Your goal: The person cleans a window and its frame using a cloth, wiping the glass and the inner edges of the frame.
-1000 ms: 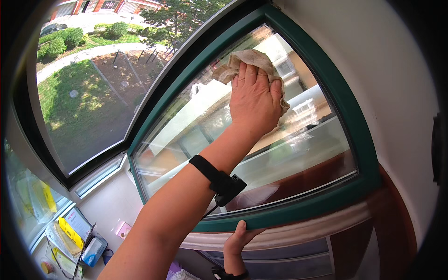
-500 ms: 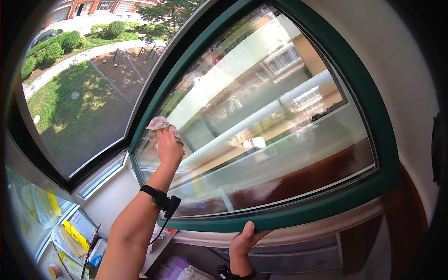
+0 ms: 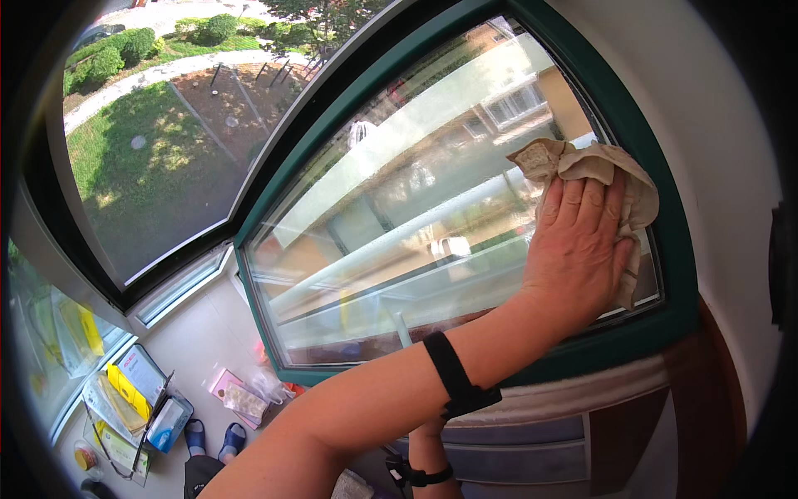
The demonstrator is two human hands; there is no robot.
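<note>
My left hand (image 3: 578, 241) presses a crumpled beige cloth (image 3: 640, 179) against the right side of a window pane (image 3: 416, 224). Its fingers lie together over the cloth, and the thumb is on the right. The pane sits in a green frame (image 3: 686, 274) of a tilted sash, and buildings are mirrored in the glass. My left forearm crosses the picture from the lower left, with a black strap on it. My right hand (image 3: 428, 428) is below the lower frame edge, mostly behind that forearm, so its fingers are hidden.
At left, a dark window opening (image 3: 125, 287) looks onto grass and bushes. Below it stand boxes and yellow packets (image 3: 137, 395). Pink and clear packages (image 3: 245, 395) lie near blue slippers (image 3: 233, 438). A white wall (image 3: 665, 75) borders the sash at right.
My left hand has swept the cloth from the pane's left edge to its right side. My right hand, whose thumb showed on the lower frame, is now largely covered by my left forearm.
</note>
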